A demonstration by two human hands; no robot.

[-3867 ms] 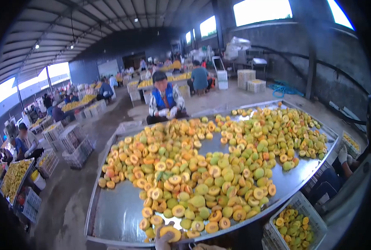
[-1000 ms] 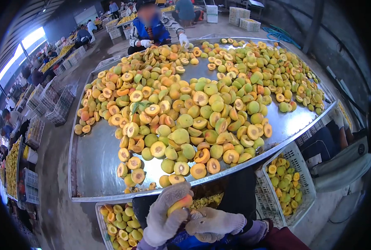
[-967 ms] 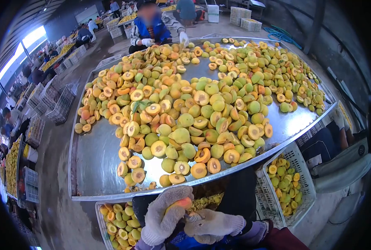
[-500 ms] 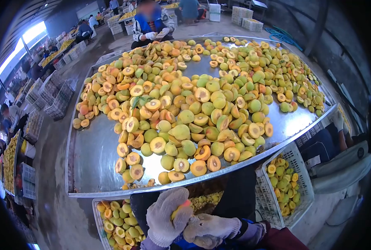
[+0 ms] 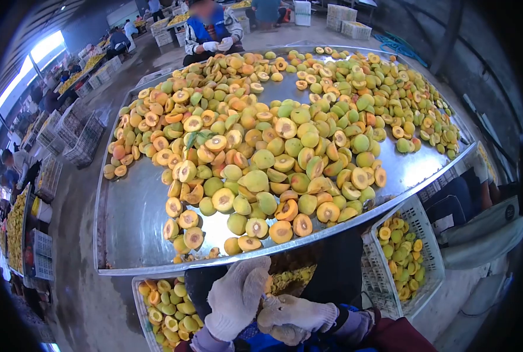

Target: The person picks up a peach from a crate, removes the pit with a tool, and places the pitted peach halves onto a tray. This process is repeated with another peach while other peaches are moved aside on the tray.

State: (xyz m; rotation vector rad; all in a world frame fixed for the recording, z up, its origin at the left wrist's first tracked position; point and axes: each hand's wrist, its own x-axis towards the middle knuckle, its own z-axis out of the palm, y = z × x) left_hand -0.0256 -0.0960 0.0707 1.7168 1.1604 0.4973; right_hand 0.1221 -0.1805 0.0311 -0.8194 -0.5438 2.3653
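My left hand (image 5: 238,296), in a pale knitted glove, is below the near edge of the metal table (image 5: 132,229), its fingers closed around something mostly hidden, with a bit of orange showing at the fingertips. My right hand (image 5: 294,317), gloved too, touches it from the right with its fingers curled; what it grips cannot be made out. Halved peaches (image 5: 223,199) and greenish-yellow ones lie heaped across the table, several with the pit showing in the cut face. Small pieces (image 5: 294,280) lie below, between the person's legs.
A crate of fruit halves (image 5: 170,311) stands left of my hands, another crate (image 5: 427,226) at the right. Across the table a person (image 5: 211,32) in white gloves works. Seated at the right is a co-worker's leg (image 5: 449,202). Stacked crates (image 5: 76,132) stand at the left.
The red and yellow fruit seen in my left hand is now mostly hidden. Both hands have shifted slightly, and the left fingers point more upright. The view has moved a little.
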